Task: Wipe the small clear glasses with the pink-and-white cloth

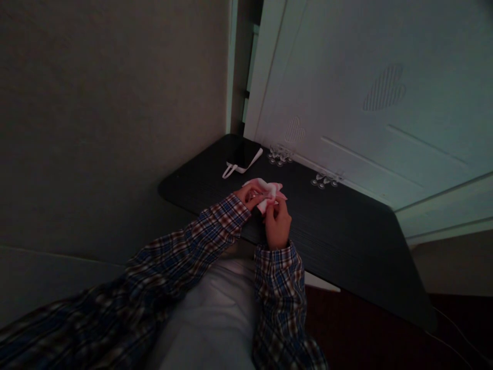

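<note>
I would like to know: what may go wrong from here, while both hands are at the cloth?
1. The small shiny thing in the left hand might slip from the pink-and-white cloth; the near edge of the black table is close.
2. A careless move could catch the white loop at the phone.
3. The clear pieces beside the white panel could be knocked by a hasty reach.

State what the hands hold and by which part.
A pink cloth: the right hand pinches its near side, the left hand holds its left side. Something shiny shows there, too dim to identify.
</note>
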Demonstrator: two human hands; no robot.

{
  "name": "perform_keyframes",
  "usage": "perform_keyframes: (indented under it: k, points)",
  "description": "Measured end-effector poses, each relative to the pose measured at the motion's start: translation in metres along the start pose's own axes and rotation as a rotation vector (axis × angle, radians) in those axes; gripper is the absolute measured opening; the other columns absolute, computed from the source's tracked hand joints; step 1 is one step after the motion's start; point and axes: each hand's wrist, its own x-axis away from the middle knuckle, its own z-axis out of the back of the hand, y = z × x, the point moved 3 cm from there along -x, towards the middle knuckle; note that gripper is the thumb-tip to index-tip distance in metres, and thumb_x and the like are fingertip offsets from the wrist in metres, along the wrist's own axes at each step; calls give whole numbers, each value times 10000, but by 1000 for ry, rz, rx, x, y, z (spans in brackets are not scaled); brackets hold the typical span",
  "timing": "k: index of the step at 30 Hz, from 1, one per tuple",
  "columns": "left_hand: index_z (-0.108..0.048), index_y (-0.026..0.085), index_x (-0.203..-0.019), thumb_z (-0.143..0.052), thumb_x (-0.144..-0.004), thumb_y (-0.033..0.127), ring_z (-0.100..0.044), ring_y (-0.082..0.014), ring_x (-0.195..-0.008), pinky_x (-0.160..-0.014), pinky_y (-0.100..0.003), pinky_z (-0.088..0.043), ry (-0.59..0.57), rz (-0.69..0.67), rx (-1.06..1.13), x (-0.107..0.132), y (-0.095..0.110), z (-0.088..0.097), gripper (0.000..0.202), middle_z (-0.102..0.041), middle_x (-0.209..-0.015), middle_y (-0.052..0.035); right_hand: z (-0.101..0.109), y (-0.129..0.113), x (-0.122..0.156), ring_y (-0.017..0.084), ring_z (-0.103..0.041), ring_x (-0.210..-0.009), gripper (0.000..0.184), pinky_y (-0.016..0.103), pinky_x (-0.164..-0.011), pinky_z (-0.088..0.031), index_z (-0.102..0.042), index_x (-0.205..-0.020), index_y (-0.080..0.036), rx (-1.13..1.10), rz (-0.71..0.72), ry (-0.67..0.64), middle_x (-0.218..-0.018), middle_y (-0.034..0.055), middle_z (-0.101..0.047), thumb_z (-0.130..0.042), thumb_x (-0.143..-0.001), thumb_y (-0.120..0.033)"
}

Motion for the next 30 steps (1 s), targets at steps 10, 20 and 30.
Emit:
perform_keyframes:
  k: [10,20,30]
  points:
    - [-588,173,-845,-654,-752,486,-473,-103,-518,-453,-220,-350,1,-9,-20,-1,3,0,333,-535,-607,-3,0,-2,1,110,-556,-555,283,206,-542,-421,-554,-1061,-192,7,5,0,-736,14,-637,-391,-897,-355]
    - [-592,185,-844,-662,-740,498,-476,-107,-535,-461,-220,-358,1,11,-23,-1,-2,-1,337,-539,-620,-5,1,-3,0,116,-556,-554,278,210,-537,-414,-554,-1052,-184,-2,11,6,-728,16,-636,-396,-892,-348]
    - [-599,181,-835,-634,-738,556,-493,-119,-545,-490,-242,-376,19,-22,8,0,6,-3,390,-572,-639,-21,2,-4,0,112,-555,-553,296,209,-546,-417,-551,-1068,-182,19,16,4,-722,13,-641,-389,-899,-363]
